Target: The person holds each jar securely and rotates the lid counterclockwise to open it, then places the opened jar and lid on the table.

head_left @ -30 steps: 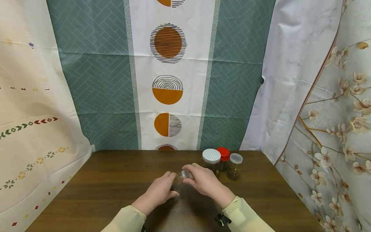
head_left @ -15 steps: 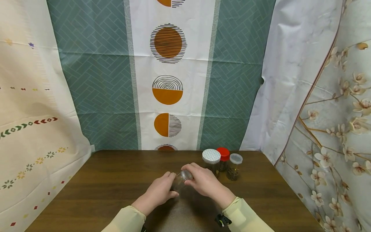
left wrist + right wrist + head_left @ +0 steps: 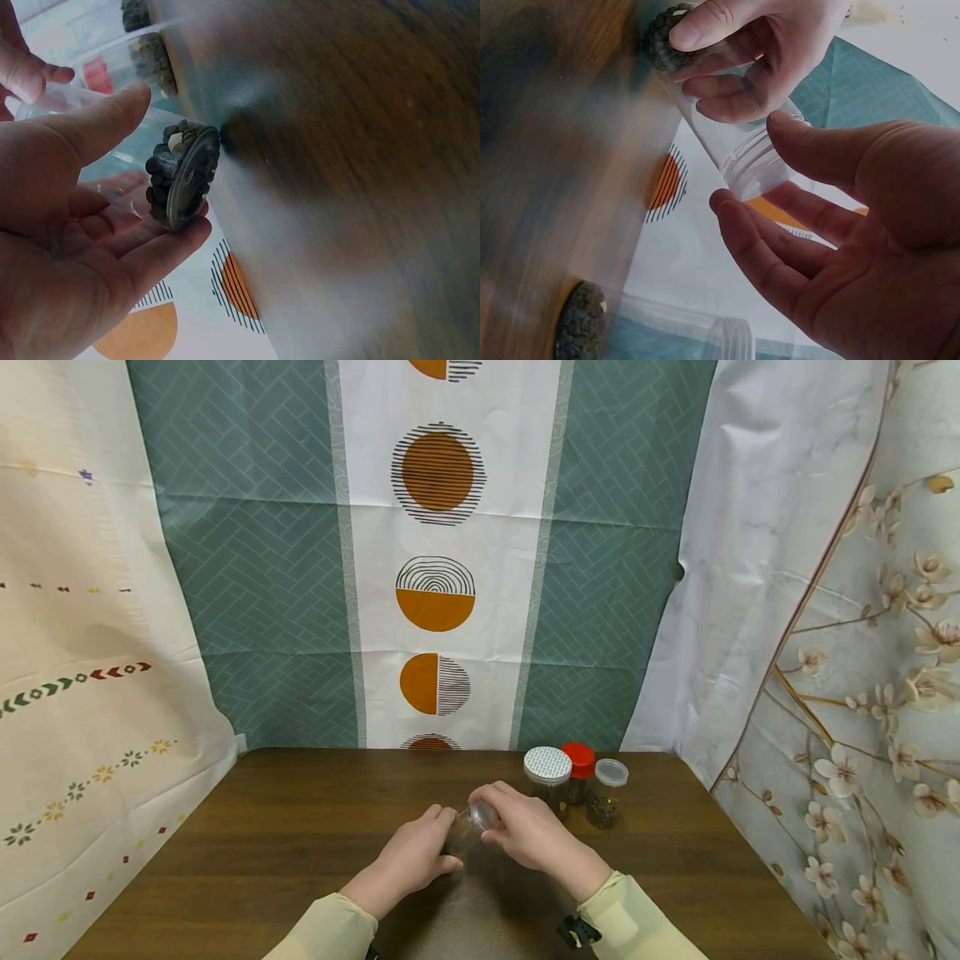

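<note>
My left hand (image 3: 412, 864) grips the body of a clear plastic jar (image 3: 182, 172), thumb on one side and fingers on the other. Dark pebble-like pieces lie in the jar's bottom, with one pale piece among them. The jar tilts, its top toward my right hand (image 3: 528, 828). With thumb and fingertips my right hand holds the jar's clear lid (image 3: 759, 171) by its edge. The lid sits on the jar's mouth; how tightly, I cannot tell. In the head view the hands hide much of the jar body.
Right of my hands stand three more jars with dark contents: one with a white patterned lid (image 3: 547, 763), one with a red lid (image 3: 577, 758) and one with a clear lid (image 3: 611, 770). The brown wooden table (image 3: 315, 793) ends at a hanging patterned cloth (image 3: 277, 610).
My right thumb and fingers have shifted slightly round the lid, and more of its top shows. The left hand and the jar stay in place.
</note>
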The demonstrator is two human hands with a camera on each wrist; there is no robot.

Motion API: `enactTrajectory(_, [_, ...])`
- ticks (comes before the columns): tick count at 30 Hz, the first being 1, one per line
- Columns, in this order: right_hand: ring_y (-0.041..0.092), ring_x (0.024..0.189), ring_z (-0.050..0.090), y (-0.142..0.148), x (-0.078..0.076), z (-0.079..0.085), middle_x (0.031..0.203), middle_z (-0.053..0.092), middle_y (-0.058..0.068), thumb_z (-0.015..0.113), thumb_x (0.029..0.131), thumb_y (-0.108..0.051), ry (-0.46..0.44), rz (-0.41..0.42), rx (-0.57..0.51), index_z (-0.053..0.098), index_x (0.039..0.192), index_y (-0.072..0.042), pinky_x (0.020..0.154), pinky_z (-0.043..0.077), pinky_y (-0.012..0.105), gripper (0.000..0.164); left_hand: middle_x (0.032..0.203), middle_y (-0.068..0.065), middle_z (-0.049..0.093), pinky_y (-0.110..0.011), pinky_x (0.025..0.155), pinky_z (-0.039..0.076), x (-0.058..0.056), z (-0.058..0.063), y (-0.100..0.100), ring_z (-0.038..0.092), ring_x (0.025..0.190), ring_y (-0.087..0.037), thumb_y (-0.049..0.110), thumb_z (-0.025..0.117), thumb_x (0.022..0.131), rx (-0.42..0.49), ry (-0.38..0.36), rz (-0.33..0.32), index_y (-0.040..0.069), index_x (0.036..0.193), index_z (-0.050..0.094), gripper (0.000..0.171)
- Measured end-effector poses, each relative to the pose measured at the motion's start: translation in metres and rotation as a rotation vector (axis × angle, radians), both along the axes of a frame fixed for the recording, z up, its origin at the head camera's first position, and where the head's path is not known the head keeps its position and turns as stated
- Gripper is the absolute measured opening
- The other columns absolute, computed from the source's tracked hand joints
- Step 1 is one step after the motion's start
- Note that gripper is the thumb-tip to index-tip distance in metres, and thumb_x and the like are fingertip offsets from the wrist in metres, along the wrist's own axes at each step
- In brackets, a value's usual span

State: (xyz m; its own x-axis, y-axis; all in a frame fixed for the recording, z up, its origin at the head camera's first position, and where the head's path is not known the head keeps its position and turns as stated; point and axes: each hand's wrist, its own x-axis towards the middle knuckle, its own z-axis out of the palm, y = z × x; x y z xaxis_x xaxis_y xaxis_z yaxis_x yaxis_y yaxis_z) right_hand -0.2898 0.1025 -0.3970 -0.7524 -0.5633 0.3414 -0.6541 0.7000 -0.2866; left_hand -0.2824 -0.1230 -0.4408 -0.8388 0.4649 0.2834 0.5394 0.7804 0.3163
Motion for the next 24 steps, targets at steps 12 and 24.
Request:
enactTrajectory(12, [0.021, 0.100, 0.071, 0.0037, -0.0013, 0.0010, 0.137, 0.063, 0.000, 0.091, 0.095, -0.030, -0.086, -0.002, -0.029, 0.067, 0.140, -0.020, 0.084, 0.060, 0.046, 0.052, 0.113, -0.008, 0.061, -0.046, 0.077, 0.060, -0.0009, -0.0001, 0.0004, 0.067, 0.085, -0.024, 0.023, 0.096, 0.089, 0.001, -0.041, 0.009, 0.001, 0.131, 0.063, 0.058])
enactTrajectory(24, [0.025, 0.100, 0.072, -0.0017, -0.0073, 0.0014, 0.117, 0.073, 0.006, 0.076, 0.104, -0.052, -0.121, -0.176, -0.037, 0.068, 0.139, -0.014, 0.082, 0.059, 0.050, 0.052, 0.117, -0.010, 0.063, -0.045, 0.079, 0.061, -0.0006, 0.0004, -0.0007, 0.069, 0.087, -0.025, 0.024, 0.096, 0.090, 0.000, -0.034, 0.002, -0.002, 0.133, 0.063, 0.060])
